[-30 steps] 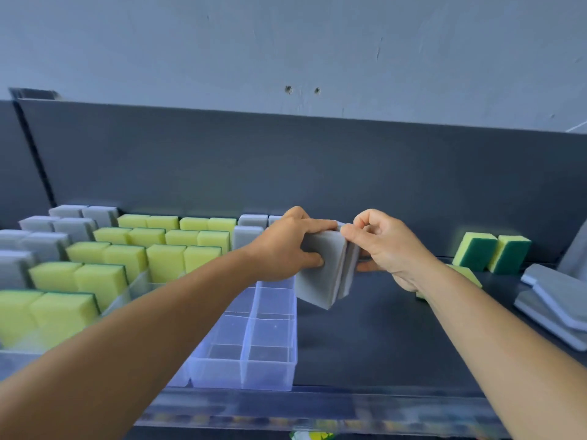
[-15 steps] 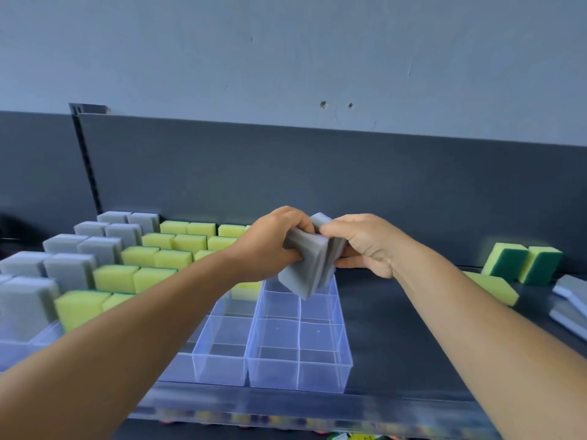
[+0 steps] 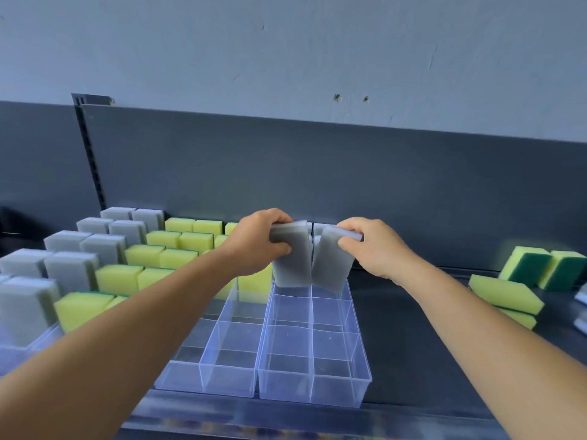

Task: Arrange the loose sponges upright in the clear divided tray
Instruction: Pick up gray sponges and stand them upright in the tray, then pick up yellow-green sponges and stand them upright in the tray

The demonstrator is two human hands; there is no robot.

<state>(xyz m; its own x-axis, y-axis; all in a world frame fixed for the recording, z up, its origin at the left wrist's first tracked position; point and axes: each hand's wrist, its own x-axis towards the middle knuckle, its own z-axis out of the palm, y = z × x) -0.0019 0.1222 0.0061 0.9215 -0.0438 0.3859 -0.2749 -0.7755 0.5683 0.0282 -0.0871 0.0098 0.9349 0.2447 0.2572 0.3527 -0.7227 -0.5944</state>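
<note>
- While two grey sponges (image 3: 290, 262) (image 3: 332, 262) were pinched at centre frame, one by the left hand (image 3: 259, 242), one by the right hand (image 3: 371, 246), both hung over the clear tray (image 3: 362, 369).
- Each was judged best lowered upright into its own rear compartment, unsqueezed.

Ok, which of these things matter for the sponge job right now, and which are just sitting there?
In the job:
- left hand gripping a grey rectangular sponge
- right hand gripping a second grey sponge
- clear plastic divided tray, front cells empty
- loose yellow-and-green sponges on the right

Just there:
- filled trays of grey and yellow sponges on the left
- dark shelf back panel
</note>
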